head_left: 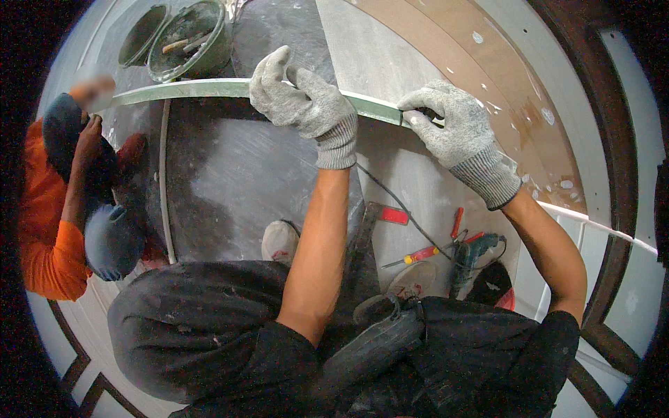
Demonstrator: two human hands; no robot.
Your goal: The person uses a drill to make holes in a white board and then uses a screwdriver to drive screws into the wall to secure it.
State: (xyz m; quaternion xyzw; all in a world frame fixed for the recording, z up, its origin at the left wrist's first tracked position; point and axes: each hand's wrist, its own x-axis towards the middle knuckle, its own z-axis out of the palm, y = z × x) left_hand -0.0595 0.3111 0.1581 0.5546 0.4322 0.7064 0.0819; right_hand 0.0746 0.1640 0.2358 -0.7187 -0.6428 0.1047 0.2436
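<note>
A long, narrow plasterboard strip with a pale green face stretches across in front of me. My left hand, in a grey knit glove, lies over its middle with fingers loosely curled and apart; the contact there is partly hidden. My right hand, gloved alike, pinches the strip's edge between thumb and fingers, next to a short dark line across it. The strip's far left end is by a co-worker's hand.
The co-worker in an orange top crouches at left. Two dark buckets stand at the back, one holding tools. Near my shoes lie a red-yellow screwdriver, a corded power tool and a cable. A brown board lies at right.
</note>
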